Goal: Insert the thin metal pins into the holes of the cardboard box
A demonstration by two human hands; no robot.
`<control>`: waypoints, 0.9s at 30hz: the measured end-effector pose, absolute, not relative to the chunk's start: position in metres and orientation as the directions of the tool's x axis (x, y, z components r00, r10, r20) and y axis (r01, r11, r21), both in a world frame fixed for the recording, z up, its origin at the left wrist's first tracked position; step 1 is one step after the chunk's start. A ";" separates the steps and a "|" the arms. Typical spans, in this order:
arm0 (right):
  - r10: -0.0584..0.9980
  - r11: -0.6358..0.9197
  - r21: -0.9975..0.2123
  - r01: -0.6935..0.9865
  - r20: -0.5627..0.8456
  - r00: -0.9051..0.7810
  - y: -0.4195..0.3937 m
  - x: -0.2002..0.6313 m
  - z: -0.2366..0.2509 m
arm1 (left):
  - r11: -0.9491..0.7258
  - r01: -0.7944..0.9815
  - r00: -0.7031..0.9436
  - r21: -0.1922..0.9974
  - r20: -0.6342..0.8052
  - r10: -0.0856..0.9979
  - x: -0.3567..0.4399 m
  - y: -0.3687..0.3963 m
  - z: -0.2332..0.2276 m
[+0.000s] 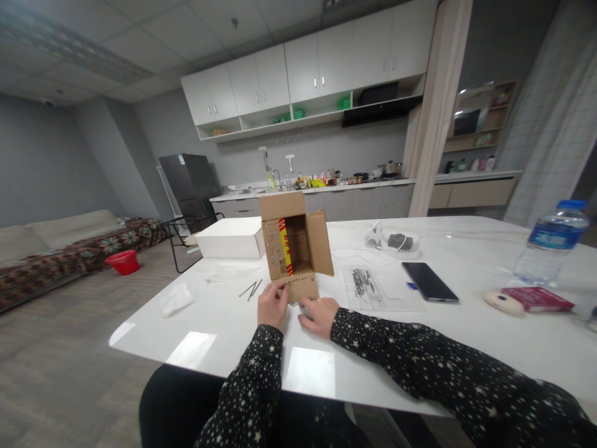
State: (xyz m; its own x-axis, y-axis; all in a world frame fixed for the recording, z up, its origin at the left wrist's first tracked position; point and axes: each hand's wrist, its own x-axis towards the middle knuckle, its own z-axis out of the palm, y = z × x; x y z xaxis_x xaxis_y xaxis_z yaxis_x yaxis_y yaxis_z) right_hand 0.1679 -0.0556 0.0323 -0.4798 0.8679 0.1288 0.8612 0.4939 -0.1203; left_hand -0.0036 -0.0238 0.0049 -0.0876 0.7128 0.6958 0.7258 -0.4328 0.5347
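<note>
A small cardboard box stands on the white table with its flaps spread and its inside facing me. Its lower flap lies toward me and carries a row of small dark marks or holes. My left hand is at the left edge of this flap, thumb and fingertips brought together; anything between them is too small to make out. Close to the flap's front edge rests my right hand, palm down, thumb apart from the fingers. Small thin metal pieces lie beside its fingertips.
Thin metal rods, crumpled tissue and a white box are at left. At right are a clear plastic case of small metal parts, a phone, white cabled device, maroon box and water bottle.
</note>
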 end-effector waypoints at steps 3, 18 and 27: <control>0.868 0.493 -0.118 0.862 0.134 -0.479 -0.055 0.167 0.031 | -0.396 0.769 -0.063 0.502 0.676 0.734 -0.004 -0.022 0.003; 0.864 0.499 -0.121 0.858 0.149 -0.481 -0.059 0.167 0.036 | -0.192 0.913 -0.026 0.361 0.520 0.854 0.005 -0.027 0.007; 0.871 0.490 -0.148 0.859 0.131 -0.474 -0.063 0.168 0.042 | -0.172 0.935 -0.002 0.310 0.491 0.871 0.007 -0.030 0.010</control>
